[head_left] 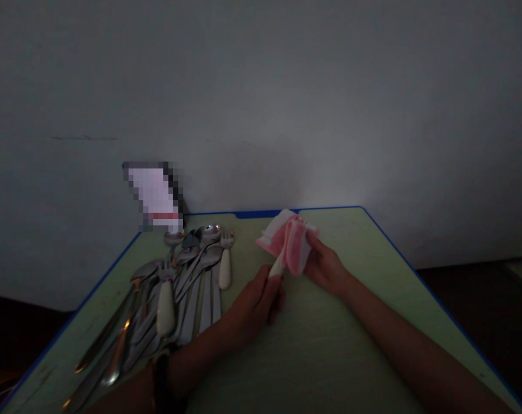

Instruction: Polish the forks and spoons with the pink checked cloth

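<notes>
My left hand [256, 302] is closed round the white handle of a piece of cutlery [277, 268], whose upper end is hidden inside a pink and white cloth [289, 241]. My right hand [325, 265] grips that cloth from the right, wrapping it over the utensil. Both hands hover just above the pale green table [355, 322] near its far middle.
A pile of several spoons, knives and a fork [178, 287], some with white handles, lies on the left part of the table. A blurred white object [155, 195] stands at the far left corner against the grey wall. The table has a blue edge [437, 299].
</notes>
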A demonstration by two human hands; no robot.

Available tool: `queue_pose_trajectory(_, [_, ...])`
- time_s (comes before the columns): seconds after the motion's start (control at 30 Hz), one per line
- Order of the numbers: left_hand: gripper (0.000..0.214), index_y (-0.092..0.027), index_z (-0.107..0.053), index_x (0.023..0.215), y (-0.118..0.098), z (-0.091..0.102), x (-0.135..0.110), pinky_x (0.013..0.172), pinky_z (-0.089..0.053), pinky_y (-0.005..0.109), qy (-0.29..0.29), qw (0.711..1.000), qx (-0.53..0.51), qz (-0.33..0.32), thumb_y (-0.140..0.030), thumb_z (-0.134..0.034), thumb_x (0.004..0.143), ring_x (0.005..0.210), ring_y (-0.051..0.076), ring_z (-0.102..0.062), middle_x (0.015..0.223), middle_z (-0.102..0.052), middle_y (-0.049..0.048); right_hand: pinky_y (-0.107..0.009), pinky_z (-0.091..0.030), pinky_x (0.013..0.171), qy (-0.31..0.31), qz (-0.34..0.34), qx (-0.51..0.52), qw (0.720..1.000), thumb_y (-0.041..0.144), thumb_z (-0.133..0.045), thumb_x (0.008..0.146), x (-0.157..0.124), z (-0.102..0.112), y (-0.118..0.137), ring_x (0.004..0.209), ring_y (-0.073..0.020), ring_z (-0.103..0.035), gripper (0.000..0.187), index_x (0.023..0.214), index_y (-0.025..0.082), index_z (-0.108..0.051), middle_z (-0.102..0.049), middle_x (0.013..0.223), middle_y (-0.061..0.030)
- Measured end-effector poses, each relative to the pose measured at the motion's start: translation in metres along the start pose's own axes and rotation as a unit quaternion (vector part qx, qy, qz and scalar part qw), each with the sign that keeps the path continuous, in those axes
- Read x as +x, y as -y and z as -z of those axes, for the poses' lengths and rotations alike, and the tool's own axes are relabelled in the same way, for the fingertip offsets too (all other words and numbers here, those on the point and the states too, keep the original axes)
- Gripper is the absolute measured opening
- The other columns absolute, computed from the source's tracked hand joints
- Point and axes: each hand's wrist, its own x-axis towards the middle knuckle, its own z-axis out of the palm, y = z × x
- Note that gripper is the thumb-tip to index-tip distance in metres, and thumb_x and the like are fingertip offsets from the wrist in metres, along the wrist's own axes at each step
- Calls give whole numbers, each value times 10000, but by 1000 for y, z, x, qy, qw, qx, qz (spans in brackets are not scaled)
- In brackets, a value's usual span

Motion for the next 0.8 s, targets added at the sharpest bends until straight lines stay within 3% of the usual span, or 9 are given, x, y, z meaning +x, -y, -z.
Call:
queue_pose_trajectory(0.17, [344,-187,-445,805,-1,2,-1,564,-393,227,41,996,74,-11,-439,-260,949,534,103,-491,601,-514,-49,-278,-476,759,-18,9,-69,997,329,-679,714,0,0,-7,752,-149,-626,248,895,163,-643,-687,777,-19])
queue_pose_trajectory(0.4, [350,-179,-466,741,-4,5,-2,574,-373,213,84,989,120,-32,-398,-290,950,554,100,-494,609,-529,-41,-232,-437,587,-54,6,-128,990,230,-681,636,2,10,-7,565,-104,-560,156,758,143,-640,-656,667,8])
queue_pose_trajectory(0.57, [355,-175,-474,725,-6,6,-3,574,-367,209,97,985,134,-43,-397,-306,945,566,101,-497,615,-532,-36,-218,-444,601,-63,12,-131,989,208,-691,617,-1,6,-6,593,-101,-572,176,776,149,-643,-665,693,10])
queue_pose_trajectory(0.8, [369,-173,-485,722,-9,7,-4,572,-369,208,97,985,139,-42,-410,-305,941,575,104,-501,623,-533,-31,-249,-492,704,-83,32,-63,994,353,-718,665,-1,-5,-5,683,-127,-620,270,852,170,-650,-689,744,-2])
